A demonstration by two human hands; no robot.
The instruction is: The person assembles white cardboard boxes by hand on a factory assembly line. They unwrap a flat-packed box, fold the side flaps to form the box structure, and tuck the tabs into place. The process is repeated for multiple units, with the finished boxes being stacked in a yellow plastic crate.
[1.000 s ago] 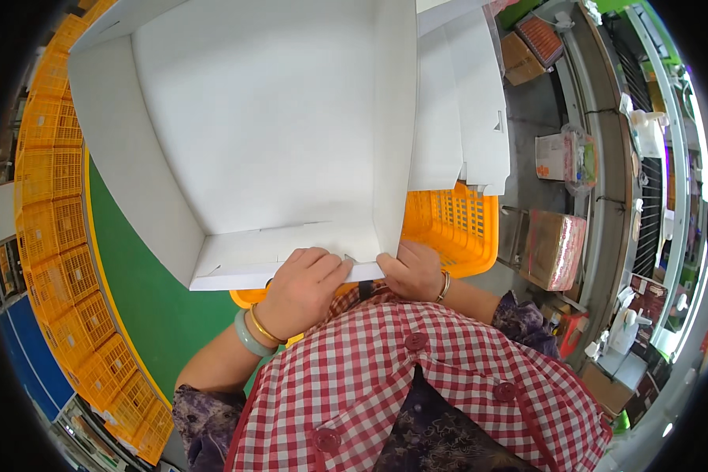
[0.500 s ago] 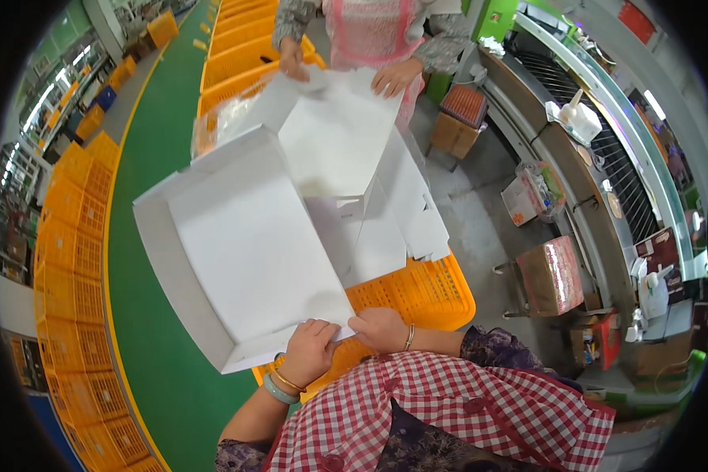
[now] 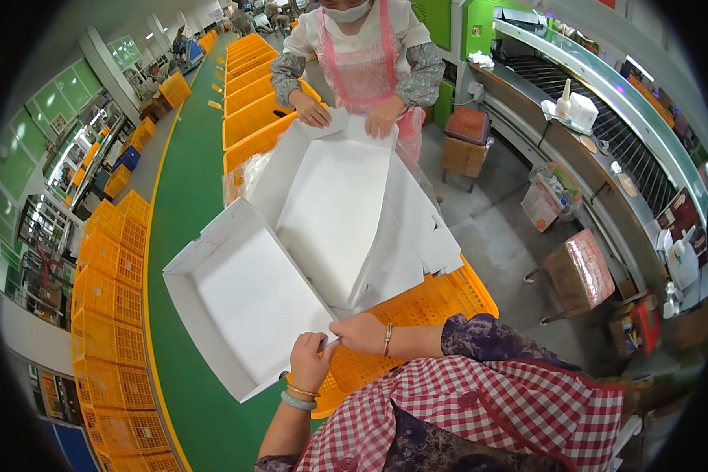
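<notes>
- I am folding up a white cardboard box [image 3: 252,307]: it sits open-topped and tilted on the orange crate [image 3: 440,303] in front of me, three walls already raised and its near corner at my hands.
- My left hand [image 3: 311,360] is closed in a pinch on the near corner flap, thumb on top and fingers curled beneath the edge.
- My right hand [image 3: 359,333] lies just beside it, fingers bent over the same edge and pressing it; whether it grips the card or only pushes on it I cannot quite tell from this angle.
- As I judge it, this is the last corner to be tucked; the next move calls for holding the wall upright with one hand while the other works the flap into its slot without creasing the card.
- Across the crate a co-worker's hands [image 3: 346,116] rest on the far edge of a second, flatter white box blank [image 3: 346,212], which overlaps mine.
- Compared with half a second ago, the box has swung lower and nearer to me, its inside now faces up more squarely, and my hands have closed together on the corner.
</notes>
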